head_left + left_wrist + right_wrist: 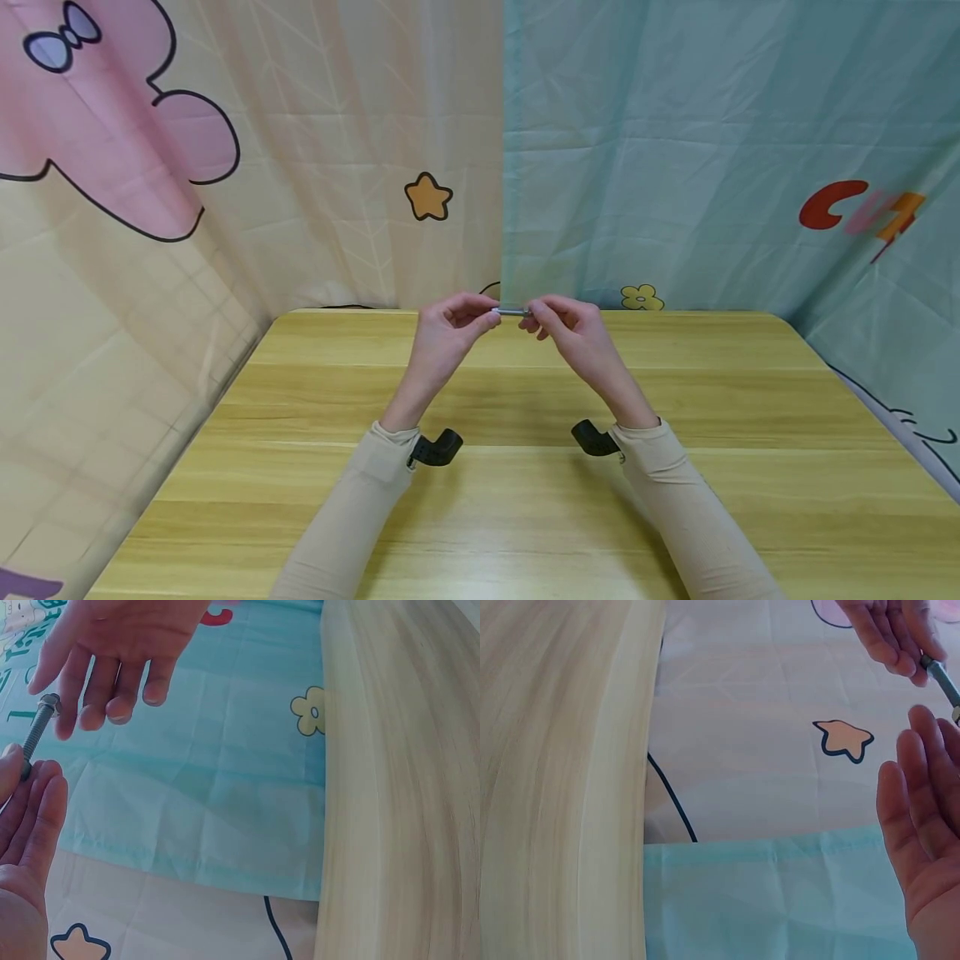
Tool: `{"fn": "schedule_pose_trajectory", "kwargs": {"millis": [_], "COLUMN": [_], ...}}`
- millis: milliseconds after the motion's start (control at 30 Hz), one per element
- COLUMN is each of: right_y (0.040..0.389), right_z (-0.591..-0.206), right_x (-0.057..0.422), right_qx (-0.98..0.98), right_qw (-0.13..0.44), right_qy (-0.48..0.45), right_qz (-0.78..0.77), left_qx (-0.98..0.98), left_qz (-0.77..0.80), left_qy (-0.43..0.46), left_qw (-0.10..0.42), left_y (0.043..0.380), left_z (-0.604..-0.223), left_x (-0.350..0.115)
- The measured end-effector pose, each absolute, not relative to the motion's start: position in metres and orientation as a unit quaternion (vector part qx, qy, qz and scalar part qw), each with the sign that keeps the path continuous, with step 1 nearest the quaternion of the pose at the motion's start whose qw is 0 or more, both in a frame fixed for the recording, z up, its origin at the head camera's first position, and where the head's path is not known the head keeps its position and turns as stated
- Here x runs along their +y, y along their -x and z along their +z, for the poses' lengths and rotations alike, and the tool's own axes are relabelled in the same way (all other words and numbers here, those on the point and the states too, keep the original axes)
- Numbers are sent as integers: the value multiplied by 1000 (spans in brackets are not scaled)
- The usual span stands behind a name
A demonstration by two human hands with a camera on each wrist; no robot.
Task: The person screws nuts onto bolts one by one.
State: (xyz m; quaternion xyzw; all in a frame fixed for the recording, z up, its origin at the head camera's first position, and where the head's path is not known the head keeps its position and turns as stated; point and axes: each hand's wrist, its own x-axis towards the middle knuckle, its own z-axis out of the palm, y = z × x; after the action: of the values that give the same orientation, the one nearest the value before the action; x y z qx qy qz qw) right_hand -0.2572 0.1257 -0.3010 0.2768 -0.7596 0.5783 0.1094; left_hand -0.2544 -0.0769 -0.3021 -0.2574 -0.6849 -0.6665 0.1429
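Note:
A slim silvery bolt is held level between the two hands, above the far edge of the table. My left hand pinches its head end between thumb and fingertips; in the left wrist view the threaded shank shows bare. At the other end sits a nut, with the thumb and index finger of my right hand around it. The right hand's other fingers extend loosely. Only part of the nut shows at the right wrist view's edge.
Beneath the arms lies a wood-grain table. Behind it hang a cream curtain and a teal curtain with cartoon prints. A black wrist mount juts from the left sleeve, and another black mount from the right.

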Motion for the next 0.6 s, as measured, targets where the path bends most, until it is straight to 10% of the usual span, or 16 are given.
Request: {"fn": "schedule_pose_trajectory", "kwargs": {"millis": [600], "right_y": [256], "right_z": [-302], "right_x": [126], "right_qx": [-755], "right_qw": [149], "right_qy": [-317], "right_qz": [554], "left_qx": [-688], "left_qz": [-669], "left_qy": [241], "left_qw": [148], "left_y": [256], "left_z": [-302], "left_x": [-78]}}
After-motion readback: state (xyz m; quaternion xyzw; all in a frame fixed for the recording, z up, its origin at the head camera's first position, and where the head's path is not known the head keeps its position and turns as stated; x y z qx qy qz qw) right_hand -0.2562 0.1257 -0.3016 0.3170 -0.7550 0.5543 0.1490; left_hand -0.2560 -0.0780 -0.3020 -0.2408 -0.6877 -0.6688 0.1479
